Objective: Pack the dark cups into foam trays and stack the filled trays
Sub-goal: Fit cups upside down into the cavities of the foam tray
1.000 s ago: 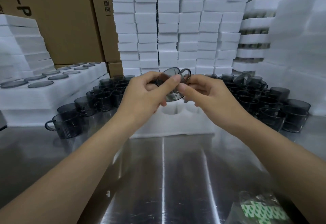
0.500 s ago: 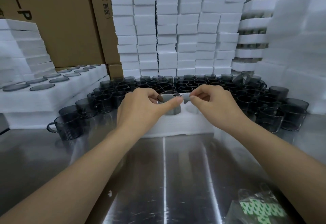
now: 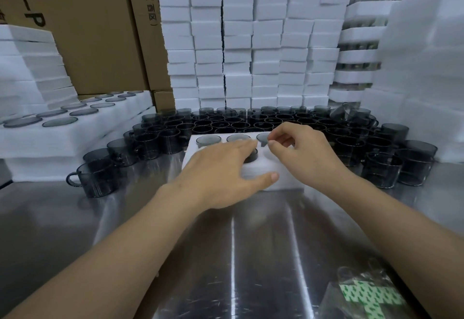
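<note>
A white foam tray (image 3: 194, 153) lies on the steel table with dark cups seated in its far row (image 3: 208, 140). One more dark cup (image 3: 252, 156) sits in a hole of the near row, partly under my left hand (image 3: 226, 173), whose straight fingers lie flat over it and the tray. My right hand (image 3: 298, 153) hovers over the tray's right part, its fingers loosely curled and holding nothing. Several loose dark cups (image 3: 241, 122) crowd the table behind and beside the tray.
Filled foam trays (image 3: 75, 127) are stacked at the left, below cardboard boxes (image 3: 100, 30). Foam stacks (image 3: 251, 42) wall the back and right. A handled cup (image 3: 95, 180) stands at the left front. A plastic bag with green print (image 3: 369, 293) lies at the near right.
The cup that both hands held up has gone down into the tray's near row. My left hand now lies flat over it, and my right hand has let go.
</note>
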A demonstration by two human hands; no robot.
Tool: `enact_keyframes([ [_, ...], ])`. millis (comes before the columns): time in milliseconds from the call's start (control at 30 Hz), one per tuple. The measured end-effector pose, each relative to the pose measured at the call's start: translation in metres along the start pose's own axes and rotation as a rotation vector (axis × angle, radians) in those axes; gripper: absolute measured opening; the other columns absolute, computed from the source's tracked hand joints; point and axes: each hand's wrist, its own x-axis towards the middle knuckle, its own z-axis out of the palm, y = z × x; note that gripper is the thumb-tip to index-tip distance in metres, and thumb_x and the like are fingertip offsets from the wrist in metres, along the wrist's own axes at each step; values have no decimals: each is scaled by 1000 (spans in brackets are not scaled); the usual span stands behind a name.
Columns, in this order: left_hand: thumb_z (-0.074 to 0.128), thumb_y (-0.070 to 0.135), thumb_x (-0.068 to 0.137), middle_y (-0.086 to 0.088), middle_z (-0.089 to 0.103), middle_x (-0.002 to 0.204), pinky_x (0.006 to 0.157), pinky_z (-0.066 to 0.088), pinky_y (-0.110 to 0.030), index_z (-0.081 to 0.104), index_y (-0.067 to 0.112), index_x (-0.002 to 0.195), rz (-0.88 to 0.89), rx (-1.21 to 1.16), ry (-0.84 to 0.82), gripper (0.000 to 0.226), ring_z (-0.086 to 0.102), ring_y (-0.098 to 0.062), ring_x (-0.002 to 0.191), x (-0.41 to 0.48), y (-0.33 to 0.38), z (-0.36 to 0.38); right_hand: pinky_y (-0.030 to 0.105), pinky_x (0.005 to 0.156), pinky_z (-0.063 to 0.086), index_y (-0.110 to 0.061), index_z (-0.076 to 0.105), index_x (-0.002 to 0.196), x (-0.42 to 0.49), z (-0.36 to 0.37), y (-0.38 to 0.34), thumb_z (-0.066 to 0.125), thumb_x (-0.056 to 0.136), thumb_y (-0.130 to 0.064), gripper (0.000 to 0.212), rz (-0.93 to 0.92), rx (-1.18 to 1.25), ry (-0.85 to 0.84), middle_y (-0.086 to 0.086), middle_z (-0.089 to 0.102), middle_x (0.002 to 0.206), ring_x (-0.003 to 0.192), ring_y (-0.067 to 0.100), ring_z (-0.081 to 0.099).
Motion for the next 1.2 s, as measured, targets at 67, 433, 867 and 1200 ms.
enact_keyframes([
  [67, 36, 92, 87, 21, 60, 106, 79, 48, -39, 51, 38, 107, -16, 22, -42, 59, 57, -17, 99, 0, 2, 0, 34, 94, 52, -26, 74, 100, 0, 0, 0, 66, 97, -24, 9, -4, -10, -6, -15, 70, 92, 97, 10, 64],
  [433, 19, 85, 98, 27, 27, 171, 130, 25, -41, 31, 43, 165, 29, -149, -31, 80, 26, -2, 157, -7, -10, -19, 35, 95, 49, -21, 76, 105, -3, -1, -1, 69, 98, -22, 10, -34, -59, -12, -8, 72, 100, 100, 13, 64],
  [867, 45, 28, 104, -11, 39, 160, 115, 30, -73, 46, 30, 155, -729, 101, -33, 51, 32, -41, 148, -16, -64, -56, 31, 85, 39, -25, 76, 101, -4, -1, -1, 70, 99, -22, 7, -49, -72, -25, -12, 68, 97, 98, 7, 62],
  [1200, 56, 22, 99, -6, 44, 154, 98, 43, -50, 52, 35, 151, -564, 66, 61, 54, 34, -34, 145, -15, -70, -46, 29, 85, 38, -25, 76, 99, -4, -1, 0, 71, 98, -21, 7, -45, -48, -41, -13, 68, 97, 98, 7, 62],
])
